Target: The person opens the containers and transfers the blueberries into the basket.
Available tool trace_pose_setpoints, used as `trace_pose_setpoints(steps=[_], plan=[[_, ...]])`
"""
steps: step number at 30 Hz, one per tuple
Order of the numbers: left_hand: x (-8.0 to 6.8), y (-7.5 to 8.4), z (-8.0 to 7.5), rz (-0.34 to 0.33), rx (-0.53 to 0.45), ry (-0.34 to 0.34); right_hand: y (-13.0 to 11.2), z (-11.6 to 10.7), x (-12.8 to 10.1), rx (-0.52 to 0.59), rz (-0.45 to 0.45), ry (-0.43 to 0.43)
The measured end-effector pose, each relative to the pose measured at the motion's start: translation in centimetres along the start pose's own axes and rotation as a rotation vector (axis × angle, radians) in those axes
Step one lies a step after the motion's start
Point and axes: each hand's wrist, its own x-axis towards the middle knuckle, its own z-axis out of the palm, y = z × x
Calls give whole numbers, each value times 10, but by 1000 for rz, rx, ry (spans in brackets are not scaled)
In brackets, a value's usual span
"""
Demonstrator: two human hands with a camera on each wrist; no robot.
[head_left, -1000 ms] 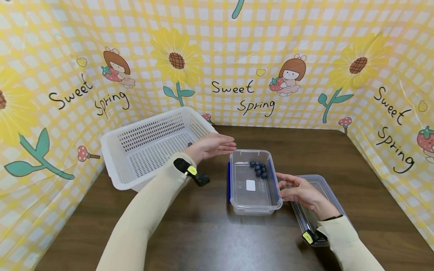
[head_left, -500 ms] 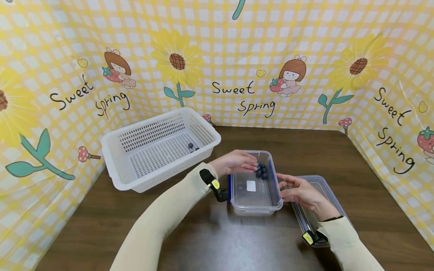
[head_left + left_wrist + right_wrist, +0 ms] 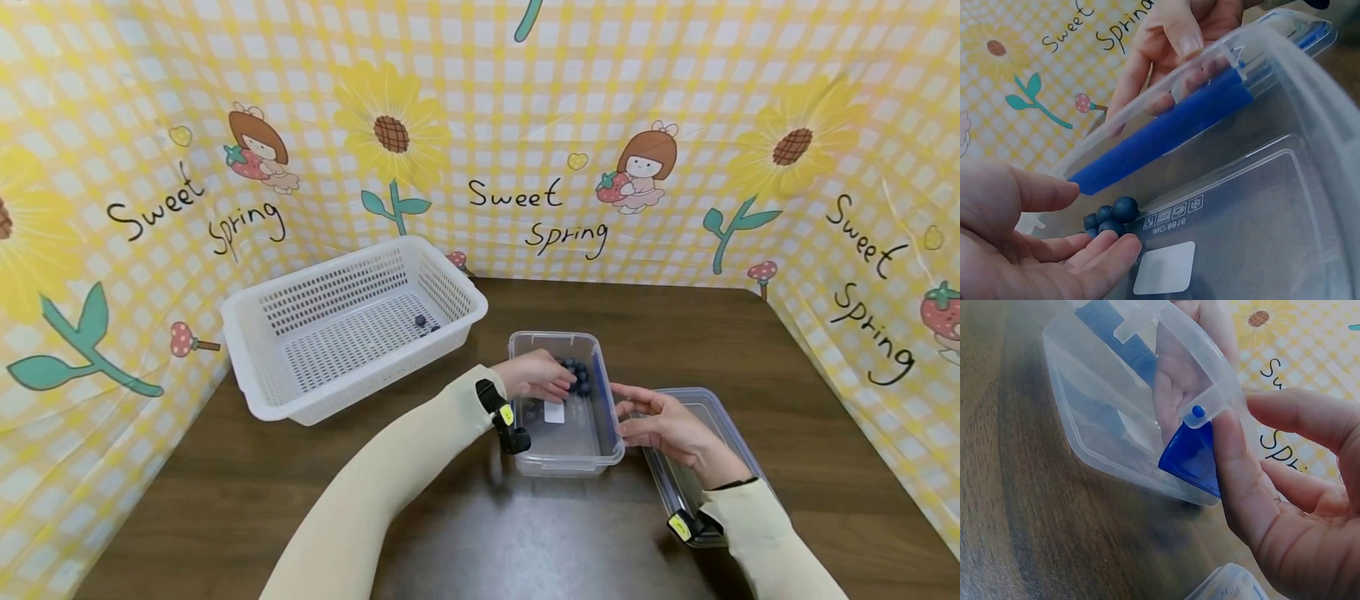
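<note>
The left hand [image 3: 538, 375] reaches over the rim into a clear plastic box, its fingers extended and the thumb well apart from them. I can make out nothing held in it; a berry tucked beneath the fingers would be hidden from me. Just beyond the fingertips, on the box floor, a small cluster of blueberries [image 3: 582, 385] sits toward the far right corner. With things so small and round, low fingers and a gentle touch would likely serve best, since a brisk sweep could scatter or bruise them.

The right hand [image 3: 660, 429] rests against the outside of the box's right wall, fingers loosely bent and spread, beside a blue side flap [image 3: 1166, 144]. It grips nothing that I can see. Light, even pressure there should steady the clear box [image 3: 570, 461] without tipping it.

Farther out, what looks like a clear lid [image 3: 678, 483] lies on the dark wooden surface [image 3: 450, 542], partly under the right hand and wrist. To the left of the box, and apart from it, stands a white slotted basket [image 3: 378, 375] with at least two berries [image 3: 420, 320] inside. Yellow checked cloth [image 3: 517, 125] hangs all around behind.
</note>
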Motion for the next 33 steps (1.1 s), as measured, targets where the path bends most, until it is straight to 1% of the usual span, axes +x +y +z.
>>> trace_pose_setpoints(steps=[5,8,17,24,28,33], plan=[[6,0,0,-23,18,38,0,0,0,2,-1,-2],[8,-1,0,-29,18,47,0,0,0,6,-5,-8],[11,-4,5,-55,-24,18,1,-2,1,8,-10,-15],[16,-4,4,-86,-64,-9,1,-3,1,5,-10,-20],[19,-4,4,-93,-47,-20,2,-3,1,4,-4,-12],[22,-5,4,-97,12,-21,2,-2,2,5,-2,-12]])
